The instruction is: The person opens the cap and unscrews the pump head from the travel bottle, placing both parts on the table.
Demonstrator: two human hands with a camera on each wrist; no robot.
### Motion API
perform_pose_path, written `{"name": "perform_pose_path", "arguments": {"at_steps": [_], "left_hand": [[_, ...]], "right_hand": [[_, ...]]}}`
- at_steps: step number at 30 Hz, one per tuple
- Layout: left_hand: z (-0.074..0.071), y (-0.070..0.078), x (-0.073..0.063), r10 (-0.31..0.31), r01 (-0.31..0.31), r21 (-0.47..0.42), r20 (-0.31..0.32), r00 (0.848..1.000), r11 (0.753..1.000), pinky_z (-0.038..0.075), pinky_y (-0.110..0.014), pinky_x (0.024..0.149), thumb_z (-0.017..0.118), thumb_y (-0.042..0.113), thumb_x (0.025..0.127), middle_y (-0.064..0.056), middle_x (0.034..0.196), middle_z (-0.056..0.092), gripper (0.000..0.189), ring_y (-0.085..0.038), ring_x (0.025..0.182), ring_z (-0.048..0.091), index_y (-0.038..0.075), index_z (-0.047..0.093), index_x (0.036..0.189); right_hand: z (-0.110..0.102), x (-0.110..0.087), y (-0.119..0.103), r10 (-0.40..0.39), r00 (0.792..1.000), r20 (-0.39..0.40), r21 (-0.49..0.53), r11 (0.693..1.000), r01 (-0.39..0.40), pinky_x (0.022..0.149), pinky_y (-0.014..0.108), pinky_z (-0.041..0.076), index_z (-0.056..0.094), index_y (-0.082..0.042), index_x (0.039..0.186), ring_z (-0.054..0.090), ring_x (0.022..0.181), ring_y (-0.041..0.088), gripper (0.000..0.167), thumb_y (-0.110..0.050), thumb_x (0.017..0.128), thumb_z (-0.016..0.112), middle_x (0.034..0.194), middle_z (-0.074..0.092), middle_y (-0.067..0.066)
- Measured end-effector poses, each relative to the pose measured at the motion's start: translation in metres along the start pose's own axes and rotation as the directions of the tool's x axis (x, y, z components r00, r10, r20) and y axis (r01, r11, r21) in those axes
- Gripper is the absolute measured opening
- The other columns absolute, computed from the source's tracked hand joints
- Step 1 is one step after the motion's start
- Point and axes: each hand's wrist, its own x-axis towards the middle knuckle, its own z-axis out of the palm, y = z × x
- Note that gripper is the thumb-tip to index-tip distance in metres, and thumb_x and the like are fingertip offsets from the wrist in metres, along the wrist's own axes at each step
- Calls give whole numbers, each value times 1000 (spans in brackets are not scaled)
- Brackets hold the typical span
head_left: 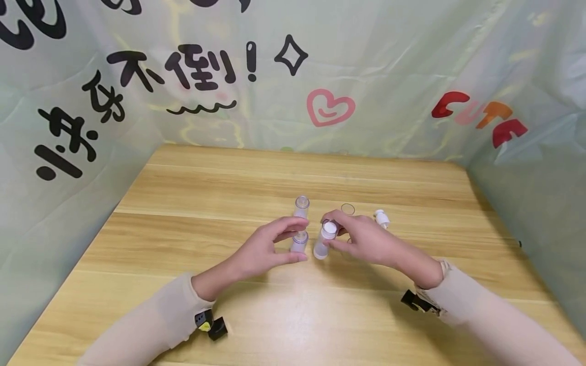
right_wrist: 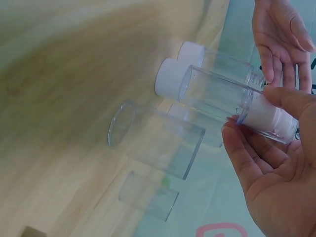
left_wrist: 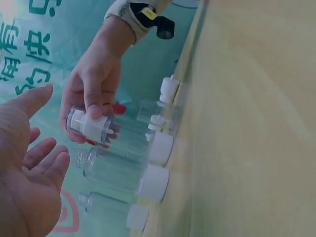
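Observation:
My right hand point(head_left: 366, 239) pinches a clear collar with a white pump insert point(left_wrist: 91, 127) between thumb and fingers. It is at the top of a clear bottle with a white base point(head_left: 321, 249), which stands upright on the table. My left hand point(head_left: 270, 244) holds nothing, its fingers extended and its thumb apart. In the head view its fingers and thumb overlap a second clear bottle point(head_left: 299, 244). Behind that stands a third, slimmer clear bottle point(head_left: 301, 203). Both have open threaded necks and white bases in the left wrist view.
Two clear cylindrical covers stand beyond my right hand, a larger cover point(right_wrist: 155, 140) and a smaller cover point(right_wrist: 148, 196). A white pump head point(head_left: 381, 218) is to their right on the wooden table point(head_left: 183, 234). Printed fabric walls point(head_left: 389, 66) enclose the table's back and sides.

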Motion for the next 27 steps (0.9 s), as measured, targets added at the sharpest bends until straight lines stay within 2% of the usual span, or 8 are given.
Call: {"name": "perform_pose_path", "arguments": {"at_steps": [8, 14, 22, 27], "left_hand": [[10, 7, -8, 20, -18, -20, 56, 998, 1000, 42, -27, 103, 80, 16, 83, -6, 140, 52, 64, -21, 126, 52, 4, 50, 138], [17, 9, -15, 1, 15, -134, 121, 993, 991, 40, -30, 106, 81, 17, 82, -6, 143, 49, 70, -25, 132, 47, 7, 45, 142], [26, 5, -23, -41, 64, -152, 154, 987, 986, 39, -29, 107, 82, 19, 80, -1, 145, 47, 76, -19, 133, 45, 15, 42, 145], [29, 1, -26, -74, 99, -179, 144, 987, 979, 41, -29, 106, 84, 13, 77, -5, 140, 48, 73, -19, 130, 48, 10, 45, 138]], "right_hand": [[4, -14, -7, -69, 997, 19, 19, 997, 69, 83, 32, 56, 55, -14, 123, 66, 96, 8, 35, -26, 93, 69, 101, 67, -9], [6, -21, -12, -112, 993, 43, 42, 993, 110, 83, 31, 56, 56, -17, 124, 65, 96, 4, 35, -28, 93, 69, 102, 67, -13], [9, -26, -15, -193, 980, 49, 38, 981, 191, 82, 26, 54, 58, -17, 123, 62, 94, 0, 35, -26, 92, 72, 104, 64, -17], [10, -29, -17, -233, 971, 58, 51, 972, 230, 83, 26, 53, 58, -19, 122, 61, 95, 0, 35, -26, 91, 73, 107, 63, -17]]}}
